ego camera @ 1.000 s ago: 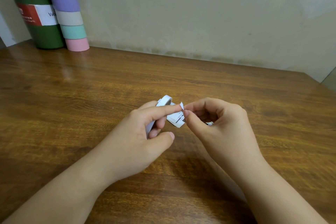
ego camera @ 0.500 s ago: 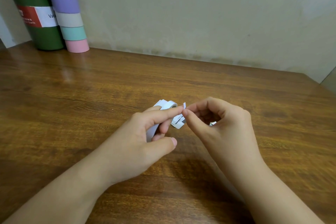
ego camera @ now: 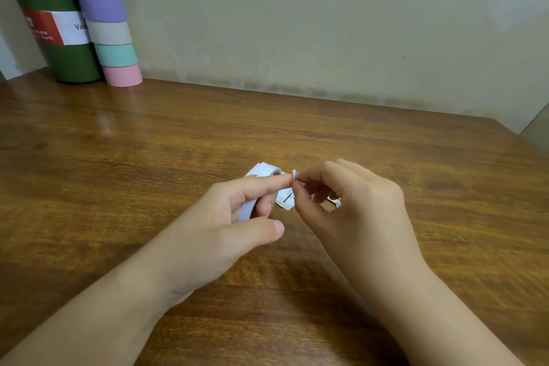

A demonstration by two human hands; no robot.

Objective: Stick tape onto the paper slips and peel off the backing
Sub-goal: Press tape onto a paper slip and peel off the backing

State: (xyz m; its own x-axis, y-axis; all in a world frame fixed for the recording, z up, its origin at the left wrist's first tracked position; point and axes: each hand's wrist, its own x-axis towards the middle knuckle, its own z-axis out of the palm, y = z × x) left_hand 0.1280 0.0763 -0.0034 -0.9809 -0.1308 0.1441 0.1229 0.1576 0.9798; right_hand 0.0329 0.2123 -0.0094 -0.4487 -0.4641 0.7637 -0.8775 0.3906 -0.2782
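Observation:
My left hand (ego camera: 237, 217) holds a small white tape roll (ego camera: 261, 175) above the middle of the wooden table, index finger stretched along its top. My right hand (ego camera: 350, 205) pinches the short free end of the tape (ego camera: 294, 174) between thumb and index finger, right at the left fingertip. Under the hands lie small white paper slips (ego camera: 285, 198) with printed lines, mostly hidden. Another scrap (ego camera: 335, 201) peeks out under the right palm.
A green bottle (ego camera: 56, 38) with a red and white label stands at the back left against the wall. Next to it rises a stack of pastel tape rolls (ego camera: 110, 38). The table's right edge (ego camera: 523, 140) runs off at the far right.
Both hands have lifted slightly and the roll has tilted up. The right fingers have shifted their pinch on the tape end, which now sticks up a little.

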